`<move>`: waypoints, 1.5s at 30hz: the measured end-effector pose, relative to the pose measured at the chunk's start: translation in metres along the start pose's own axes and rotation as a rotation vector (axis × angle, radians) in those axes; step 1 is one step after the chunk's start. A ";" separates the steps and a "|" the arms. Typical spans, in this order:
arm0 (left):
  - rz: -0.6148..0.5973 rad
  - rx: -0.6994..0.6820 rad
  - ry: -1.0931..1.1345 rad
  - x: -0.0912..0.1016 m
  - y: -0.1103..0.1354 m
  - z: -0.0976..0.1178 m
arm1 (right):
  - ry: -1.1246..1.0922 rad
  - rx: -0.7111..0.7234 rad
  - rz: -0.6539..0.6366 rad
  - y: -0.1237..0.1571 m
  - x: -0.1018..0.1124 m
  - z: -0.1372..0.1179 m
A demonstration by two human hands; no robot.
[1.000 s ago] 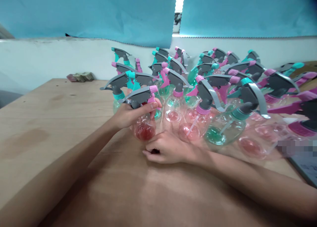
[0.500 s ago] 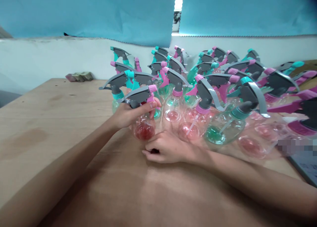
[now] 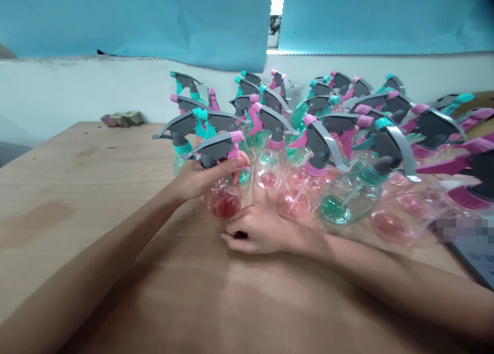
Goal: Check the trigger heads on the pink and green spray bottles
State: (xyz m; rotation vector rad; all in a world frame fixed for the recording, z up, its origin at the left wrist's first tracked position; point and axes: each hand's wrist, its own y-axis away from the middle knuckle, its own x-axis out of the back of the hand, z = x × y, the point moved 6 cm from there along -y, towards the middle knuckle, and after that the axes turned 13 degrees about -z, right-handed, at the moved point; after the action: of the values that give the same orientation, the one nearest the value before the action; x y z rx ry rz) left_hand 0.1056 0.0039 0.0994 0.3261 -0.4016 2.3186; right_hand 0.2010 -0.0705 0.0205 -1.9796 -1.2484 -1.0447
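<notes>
My left hand is wrapped around the neck of a spray bottle with a clear, round body and a reddish base. Its grey trigger head with a pink nozzle sticks up above my thumb. Just in front of that bottle, my right hand rests on the wooden table, its fingers curled in and nothing visible in them. Close behind my left hand stands a bottle with a teal collar. A clear bottle with a pink collar is to the right of the held one.
Several more spray bottles, pink and teal, crowd the right and back of the table. Small wrapped bundles lie at the far left edge. A dark-edged flat object sits at the right. Blue sheets hang over the white wall behind.
Both hands and the held spray bottle stay in place. Only the camera view has shifted very slightly.
</notes>
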 end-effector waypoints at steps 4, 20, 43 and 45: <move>0.003 -0.009 -0.003 0.000 0.000 0.002 | -0.005 -0.010 -0.008 0.000 0.000 0.001; 0.000 0.005 0.010 0.000 0.000 0.000 | -0.018 -0.006 -0.003 0.000 -0.001 0.002; 0.049 0.058 -0.106 0.004 0.003 -0.001 | 0.014 -0.004 0.004 0.000 -0.003 0.003; 0.054 0.048 -0.106 0.004 0.003 0.001 | 0.011 -0.010 0.007 0.000 -0.004 0.004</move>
State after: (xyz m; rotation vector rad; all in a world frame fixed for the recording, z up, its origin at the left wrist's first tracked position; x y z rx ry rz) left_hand 0.1012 0.0045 0.1008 0.4679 -0.4121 2.3736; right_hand 0.2015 -0.0690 0.0148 -1.9813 -1.2321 -1.0597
